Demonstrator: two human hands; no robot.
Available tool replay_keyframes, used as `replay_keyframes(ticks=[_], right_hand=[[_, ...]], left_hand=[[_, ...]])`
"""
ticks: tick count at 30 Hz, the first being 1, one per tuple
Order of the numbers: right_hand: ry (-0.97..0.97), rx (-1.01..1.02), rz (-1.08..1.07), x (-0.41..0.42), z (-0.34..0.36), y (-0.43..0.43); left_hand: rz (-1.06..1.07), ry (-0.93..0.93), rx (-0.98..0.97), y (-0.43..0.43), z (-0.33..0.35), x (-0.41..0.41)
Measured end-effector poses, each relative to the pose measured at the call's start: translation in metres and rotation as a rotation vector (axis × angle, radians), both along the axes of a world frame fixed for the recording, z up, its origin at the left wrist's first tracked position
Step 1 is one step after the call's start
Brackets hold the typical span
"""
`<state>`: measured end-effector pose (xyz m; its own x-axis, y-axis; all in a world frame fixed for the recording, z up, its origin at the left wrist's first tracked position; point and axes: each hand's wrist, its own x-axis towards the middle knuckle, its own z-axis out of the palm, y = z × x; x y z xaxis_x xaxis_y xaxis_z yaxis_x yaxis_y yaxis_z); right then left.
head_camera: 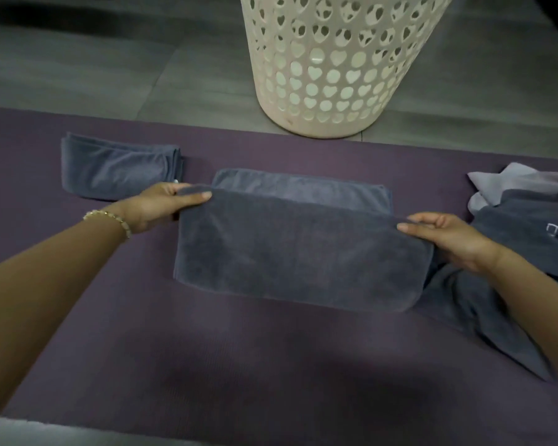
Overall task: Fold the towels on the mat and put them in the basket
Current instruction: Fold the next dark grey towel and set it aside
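A dark grey towel lies partly folded in the middle of the purple mat. Its near layer is lifted over the far layer. My left hand pinches the towel's upper left corner. My right hand pinches the upper right corner. A folded grey towel rests on the mat at the far left. A loose heap of grey towels sits at the right edge, trailing toward me. The cream basket with heart-shaped holes stands on the floor just beyond the mat.
Grey floor tiles stretch beyond the mat and around the basket. A strip of floor shows at the near left corner. A beaded bracelet circles my left wrist.
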<state>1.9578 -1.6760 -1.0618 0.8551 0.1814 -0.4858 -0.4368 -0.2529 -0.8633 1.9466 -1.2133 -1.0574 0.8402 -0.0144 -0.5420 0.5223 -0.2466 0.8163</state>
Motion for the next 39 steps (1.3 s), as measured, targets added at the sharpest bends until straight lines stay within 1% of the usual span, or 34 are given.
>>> replay_keyframes(ticks=[2, 4, 6, 7, 8, 9, 11, 13, 15, 17, 18, 20, 21, 23, 24, 25, 29, 32, 34, 36, 38, 39], right_hand=[[-0.060, 0.007, -0.228, 0.029, -0.006, 0.007], [-0.050, 0.030, -0.383, 0.049, -0.023, 0.017], [0.069, -0.026, -0.413, 0.055, -0.047, 0.024], [0.113, -0.087, -0.420, 0.054, -0.058, 0.027], [0.108, -0.172, -0.429, 0.050, -0.066, 0.029], [0.055, -0.265, -0.440, 0.047, -0.070, 0.031], [-0.090, -0.405, -0.425, 0.042, -0.072, 0.037], [-0.232, -0.399, -0.432, 0.044, -0.070, 0.039], [-0.322, -0.337, -0.461, 0.050, -0.065, 0.040], [-0.360, -0.309, -0.501, 0.061, -0.063, 0.041], [-0.367, -0.312, -0.528, 0.067, -0.061, 0.042], [-0.348, -0.341, -0.575, 0.081, -0.066, 0.043], [-0.310, -0.348, -0.592, 0.087, -0.070, 0.043], [-0.141, -0.336, -0.641, 0.094, -0.076, 0.042], [-0.060, -0.329, -0.658, 0.095, -0.078, 0.042], [-0.023, -0.330, -0.664, 0.095, -0.078, 0.043], [-0.028, -0.356, -0.560, 0.078, -0.066, 0.045], [0.096, -0.290, -0.385, 0.046, -0.060, 0.039], [0.144, -0.347, -0.252, 0.022, -0.063, 0.029], [0.112, -0.430, -0.178, 0.002, -0.066, 0.024], [0.011, -0.507, -0.158, -0.012, -0.071, 0.023], [-0.052, -0.535, -0.159, -0.017, -0.073, 0.024]], left_hand=[[0.215, -0.093, -0.020, -0.010, -0.015, 0.022], [0.299, -0.106, 0.034, -0.023, -0.036, 0.031], [0.307, -0.017, 0.131, -0.031, -0.059, 0.027], [0.300, 0.013, 0.231, -0.032, -0.069, 0.025], [0.289, 0.006, 0.340, -0.032, -0.074, 0.022], [0.284, -0.022, 0.412, -0.032, -0.077, 0.021], [0.288, -0.093, 0.428, -0.032, -0.079, 0.021], [0.333, -0.200, 0.379, -0.032, -0.078, 0.025], [0.393, -0.334, 0.314, -0.030, -0.076, 0.028], [0.428, -0.427, 0.299, -0.027, -0.075, 0.034], [0.443, -0.439, 0.297, -0.027, -0.075, 0.039], [0.454, -0.402, 0.326, -0.027, -0.078, 0.048], [0.437, -0.345, 0.348, -0.028, -0.081, 0.053], [0.374, -0.184, 0.405, -0.031, -0.085, 0.058], [0.353, -0.128, 0.421, -0.032, -0.086, 0.059], [0.350, -0.102, 0.429, -0.031, -0.087, 0.059], [0.323, -0.067, 0.365, -0.026, -0.083, 0.048], [0.181, 0.046, 0.356, -0.020, -0.079, 0.024], [0.083, 0.094, 0.399, -0.016, -0.080, 0.005], [0.033, 0.070, 0.371, -0.012, -0.080, -0.008], [0.047, -0.003, 0.279, -0.013, -0.079, -0.018], [0.064, -0.058, 0.272, -0.014, -0.080, -0.022]])
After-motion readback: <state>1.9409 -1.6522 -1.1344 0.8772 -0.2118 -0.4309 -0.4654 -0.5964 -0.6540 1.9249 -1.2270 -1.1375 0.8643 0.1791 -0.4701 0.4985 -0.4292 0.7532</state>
